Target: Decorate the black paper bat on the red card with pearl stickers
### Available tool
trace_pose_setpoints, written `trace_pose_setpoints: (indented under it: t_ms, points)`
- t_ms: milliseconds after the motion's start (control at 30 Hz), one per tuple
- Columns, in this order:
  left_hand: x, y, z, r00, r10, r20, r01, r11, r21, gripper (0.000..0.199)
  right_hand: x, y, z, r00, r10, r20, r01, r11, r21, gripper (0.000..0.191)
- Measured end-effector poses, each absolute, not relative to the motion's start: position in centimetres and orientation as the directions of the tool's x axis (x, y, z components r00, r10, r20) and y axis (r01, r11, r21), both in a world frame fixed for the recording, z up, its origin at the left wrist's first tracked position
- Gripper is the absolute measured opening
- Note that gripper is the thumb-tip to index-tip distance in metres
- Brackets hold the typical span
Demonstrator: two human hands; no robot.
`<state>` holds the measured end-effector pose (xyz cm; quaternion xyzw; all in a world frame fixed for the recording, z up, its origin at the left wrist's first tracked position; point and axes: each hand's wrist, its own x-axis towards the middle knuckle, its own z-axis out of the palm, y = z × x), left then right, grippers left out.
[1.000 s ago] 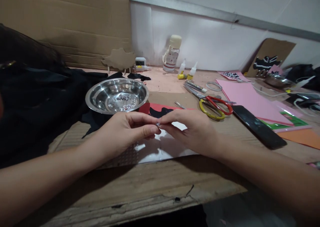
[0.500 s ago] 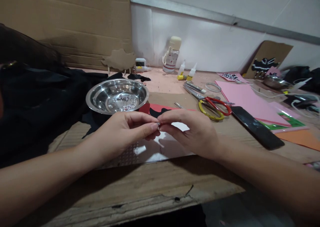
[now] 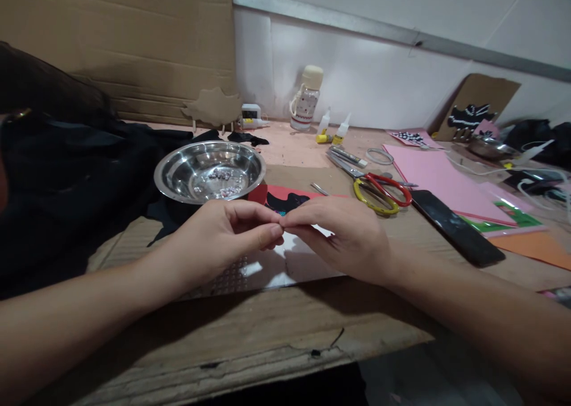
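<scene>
My left hand (image 3: 243, 230) and my right hand (image 3: 341, 233) meet fingertip to fingertip over a white sheet (image 3: 272, 272). Thumb and fingers are pinched on both hands, and whatever lies between them is hidden or too small to name. Just behind the fingertips, a black cut-out shape (image 3: 288, 201) with a few coloured glints lies on red paper (image 3: 261, 195). A strip of small clear studs (image 3: 229, 278) shows below my left hand. Beyond that hand stands a steel bowl (image 3: 165, 183) holding several small shiny pieces (image 3: 229, 190).
Red-and-yellow-handled scissors (image 3: 377, 194), a black phone (image 3: 455, 227) and pink sheets (image 3: 446, 183) lie to the right. Small glue bottles (image 3: 342, 129) and a drinking bottle (image 3: 307, 99) stand at the back. Dark cloth (image 3: 75, 197) fills the left, before upright cardboard (image 3: 134, 43).
My fingertips have closed more tightly together, and the tiny shiny piece seen between them is now hidden. My right hand has shifted slightly, showing more of the black shape.
</scene>
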<state>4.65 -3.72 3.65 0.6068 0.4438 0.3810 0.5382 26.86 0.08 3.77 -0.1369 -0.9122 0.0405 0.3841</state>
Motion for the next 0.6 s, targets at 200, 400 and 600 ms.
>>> trace_pose_setpoints:
  t_ms: [200, 400, 600]
  points:
    - [4.71, -3.71, 3.66, 0.326, 0.944, 0.055, 0.193, -0.124, 0.973, 0.008, 26.67, -0.01, 3.84, -0.668, 0.337, 0.664, 0.239, 0.942, -0.237, 0.010]
    - [4.69, -3.91, 3.98, 0.320, 0.939, 0.123, 0.243, -0.207, 0.948, 0.008, 26.55, -0.45, 4.07, -0.660, 0.442, 0.607, 0.202, 0.883, -0.423, 0.006]
    - [4.65, -3.81, 3.84, 0.324, 0.942, 0.083, 0.245, -0.168, 0.955, 0.009, 26.33, -0.57, 3.98, -0.652, 0.478, 0.589, 0.169, 0.849, -0.501, 0.008]
